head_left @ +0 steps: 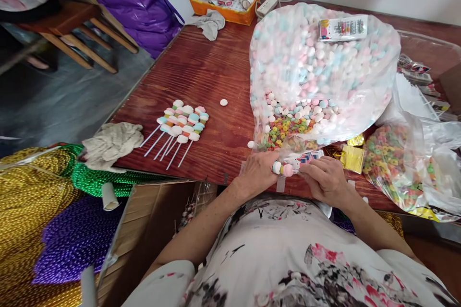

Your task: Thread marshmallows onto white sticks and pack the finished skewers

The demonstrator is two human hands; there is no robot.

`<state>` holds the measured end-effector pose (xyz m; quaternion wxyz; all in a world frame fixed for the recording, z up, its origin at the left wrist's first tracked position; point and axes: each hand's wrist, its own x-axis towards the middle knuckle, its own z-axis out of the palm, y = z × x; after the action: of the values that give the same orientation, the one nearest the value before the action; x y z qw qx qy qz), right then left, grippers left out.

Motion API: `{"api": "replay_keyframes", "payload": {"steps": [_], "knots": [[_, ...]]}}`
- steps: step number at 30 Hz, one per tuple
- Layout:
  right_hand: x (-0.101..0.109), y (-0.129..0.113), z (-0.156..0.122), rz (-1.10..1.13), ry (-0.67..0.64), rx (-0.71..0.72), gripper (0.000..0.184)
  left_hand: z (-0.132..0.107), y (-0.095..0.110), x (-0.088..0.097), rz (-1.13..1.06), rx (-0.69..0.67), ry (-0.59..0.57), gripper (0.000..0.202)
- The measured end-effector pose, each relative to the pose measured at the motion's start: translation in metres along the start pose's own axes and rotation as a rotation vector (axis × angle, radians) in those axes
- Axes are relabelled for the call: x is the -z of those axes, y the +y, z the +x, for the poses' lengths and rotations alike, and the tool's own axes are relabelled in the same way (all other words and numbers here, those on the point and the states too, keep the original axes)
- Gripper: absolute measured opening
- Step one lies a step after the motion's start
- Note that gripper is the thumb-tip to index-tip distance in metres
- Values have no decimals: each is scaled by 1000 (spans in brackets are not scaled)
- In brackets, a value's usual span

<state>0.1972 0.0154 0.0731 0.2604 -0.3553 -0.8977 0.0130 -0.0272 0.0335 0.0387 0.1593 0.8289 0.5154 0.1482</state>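
Note:
My left hand (256, 172) and my right hand (326, 180) meet at the table's near edge, both closed around a candy skewer (283, 169) with white and pink round sweets on a white stick. Just beyond them lies a big clear bag of pastel candies (317, 67), with coloured ring sweets (286, 129) showing at its near end. Several finished candy skewers (180, 127) lie side by side on the wooden table (205, 72) to the left.
A second clear bag of ring sweets (391, 163) sits at the right, gold wrappers (351, 156) beside it. Loose candies (224, 102) lie on the table. A crumpled cloth (110, 144), an orange tray (225, 7) at the back, and bead strands (39, 201) at lower left.

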Motion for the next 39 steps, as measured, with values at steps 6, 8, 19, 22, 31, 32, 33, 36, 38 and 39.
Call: {"api": "replay_keyframes", "payload": {"steps": [6,8,19,22,31,32,33,36,38,39], "knots": [[-12,2,0,-23,10,28,18,5,9,-2,47,-41,-65,18],[-20,1,1,-68,16,31,19,6,11,-3,34,-26,-96,19],[-21,18,-25,-68,53,23,13,-3,-17,19,-198,-6,-333,18],[-20,20,-29,-54,69,-9,16,-1,-14,20,-247,30,-297,21],[-26,31,-41,68,75,-41,30,-6,-14,30,-679,139,-449,28],[-27,32,-42,87,66,-42,30,-7,-16,31,-737,154,-486,28],[-28,33,-43,105,58,-43,29,-7,-17,32,-785,164,-517,29],[-28,32,-42,150,37,-40,27,-8,-18,32,-827,145,-546,32],[-27,28,-39,150,18,-4,26,-7,-15,30,-758,114,-530,32],[-27,25,-36,145,4,21,25,-8,-13,28,-703,100,-518,30]]}}
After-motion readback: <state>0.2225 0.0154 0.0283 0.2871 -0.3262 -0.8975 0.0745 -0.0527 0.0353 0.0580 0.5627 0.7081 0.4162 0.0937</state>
